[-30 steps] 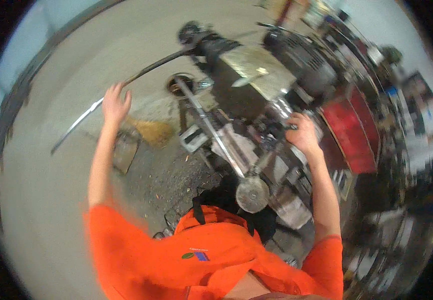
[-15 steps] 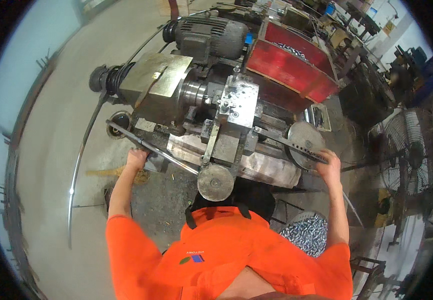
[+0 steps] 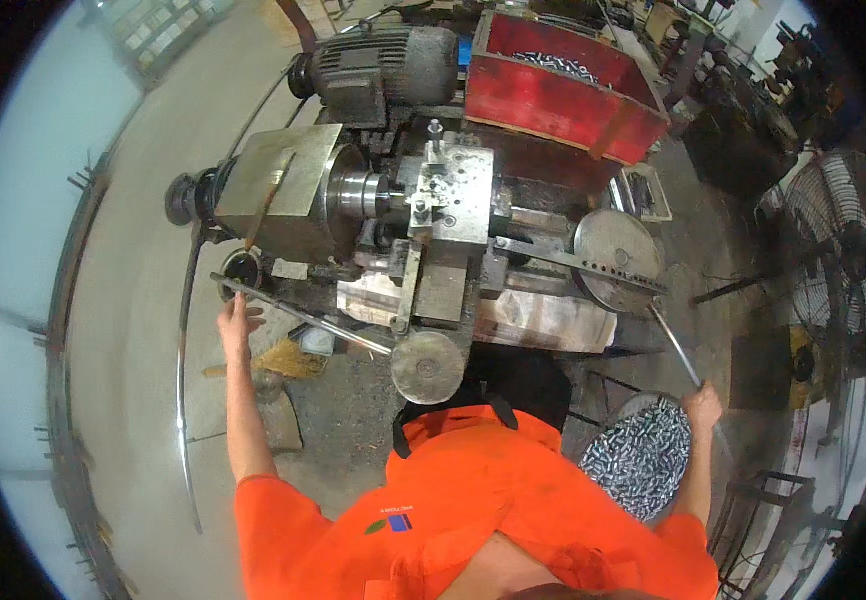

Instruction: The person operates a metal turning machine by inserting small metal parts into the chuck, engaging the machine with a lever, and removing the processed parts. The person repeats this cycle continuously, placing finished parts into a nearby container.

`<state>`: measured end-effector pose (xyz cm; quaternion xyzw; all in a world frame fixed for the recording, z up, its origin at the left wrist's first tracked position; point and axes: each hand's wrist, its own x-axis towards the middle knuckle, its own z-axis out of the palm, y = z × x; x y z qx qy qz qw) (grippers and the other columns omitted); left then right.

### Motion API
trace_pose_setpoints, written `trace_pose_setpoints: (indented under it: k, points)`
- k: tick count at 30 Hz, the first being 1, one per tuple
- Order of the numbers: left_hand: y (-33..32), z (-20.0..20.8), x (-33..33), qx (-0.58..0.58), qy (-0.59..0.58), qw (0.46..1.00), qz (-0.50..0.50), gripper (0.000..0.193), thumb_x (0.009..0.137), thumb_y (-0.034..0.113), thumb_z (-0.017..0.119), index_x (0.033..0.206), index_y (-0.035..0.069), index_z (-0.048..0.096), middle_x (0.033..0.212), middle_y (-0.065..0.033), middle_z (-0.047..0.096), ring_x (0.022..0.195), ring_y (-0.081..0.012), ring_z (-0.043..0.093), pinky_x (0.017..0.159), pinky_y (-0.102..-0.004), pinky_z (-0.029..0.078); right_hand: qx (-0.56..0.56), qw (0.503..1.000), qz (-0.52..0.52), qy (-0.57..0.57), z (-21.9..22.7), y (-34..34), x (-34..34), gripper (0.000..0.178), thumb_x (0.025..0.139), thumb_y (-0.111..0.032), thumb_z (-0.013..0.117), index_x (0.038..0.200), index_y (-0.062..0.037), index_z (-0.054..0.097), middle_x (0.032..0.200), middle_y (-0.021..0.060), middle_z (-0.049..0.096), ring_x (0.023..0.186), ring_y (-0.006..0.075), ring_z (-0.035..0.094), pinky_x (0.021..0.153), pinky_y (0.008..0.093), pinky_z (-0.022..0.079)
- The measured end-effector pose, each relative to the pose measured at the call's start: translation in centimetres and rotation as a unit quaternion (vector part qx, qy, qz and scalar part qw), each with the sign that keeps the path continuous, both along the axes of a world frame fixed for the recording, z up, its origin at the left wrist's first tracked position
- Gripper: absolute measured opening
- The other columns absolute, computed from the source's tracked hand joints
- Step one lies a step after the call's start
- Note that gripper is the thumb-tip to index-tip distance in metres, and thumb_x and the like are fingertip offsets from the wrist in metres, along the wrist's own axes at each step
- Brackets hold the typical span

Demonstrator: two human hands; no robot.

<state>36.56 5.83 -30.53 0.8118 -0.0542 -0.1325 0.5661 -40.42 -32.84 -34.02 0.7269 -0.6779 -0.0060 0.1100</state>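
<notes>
Grey concrete floor [image 3: 123, 300], standing fan [image 3: 838, 250], cluttered workshop.

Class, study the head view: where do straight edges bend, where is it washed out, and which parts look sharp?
Head view: fisheye bends the long rod at left into an arc; the left rim is washed out pale; a black ring frames the picture; the lathe at the middle is sharp, as are the left hand and right hand; the fan at right is dim and squeezed.

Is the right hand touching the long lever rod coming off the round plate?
Touching. The head view shows the right hand closed around the lower end of the lever rod, which runs up to the round plate. No gap is visible.
</notes>
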Motion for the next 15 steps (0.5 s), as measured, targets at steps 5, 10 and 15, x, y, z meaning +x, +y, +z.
trace_pose_setpoints:
  k: [5, 10, 15]
  points:
    - [-4.5, -3.9, -0.9, -0.147, 0.023, 0.989, 0.028, 0.043, 0.087, 0.030, 0.057, 0.112, -0.004, 0.047, 0.071, -0.0131, 0.060, 0.059, -0.0251, 0.064, 0.049, -0.0338, 0.052, 0.238, 0.937, -0.036, -0.254, -0.4, 12.0, 3.3, 0.037, 0.059, -0.015, 0.063, 0.092, 0.0008, 0.062, 0.065, 0.0118, 0.057, 0.057, 0.0258, 0.053, 0.056, 0.0380, 0.043]
    - [-4.0, -5.6, 0.3, -0.116, -0.013, 0.991, 0.061, 0.037, 0.085, 0.021, 0.055, 0.112, -0.003, 0.045, 0.075, -0.0116, 0.060, 0.061, -0.0232, 0.062, 0.051, -0.0318, 0.050, 0.265, 0.788, -0.051, -0.554, 1.5, 17.5, 10.4, 0.030, 0.067, -0.009, 0.050, 0.091, -0.0016, 0.066, 0.058, -0.0036, 0.043, 0.052, 0.0077, 0.038, 0.046, 0.0248, 0.029]
    - [-4.9, -4.7, -0.6, -0.131, -0.002, 0.991, 0.041, 0.033, 0.084, 0.021, 0.055, 0.104, -0.004, 0.048, 0.076, -0.0123, 0.061, 0.062, -0.0220, 0.063, 0.052, -0.0306, 0.050, 0.240, 0.807, -0.053, -0.537, 0.7, 18.2, 10.6, 0.034, 0.066, -0.014, 0.048, 0.092, 0.0010, 0.065, 0.057, -0.0034, 0.043, 0.051, 0.0070, 0.037, 0.045, 0.0252, 0.028]
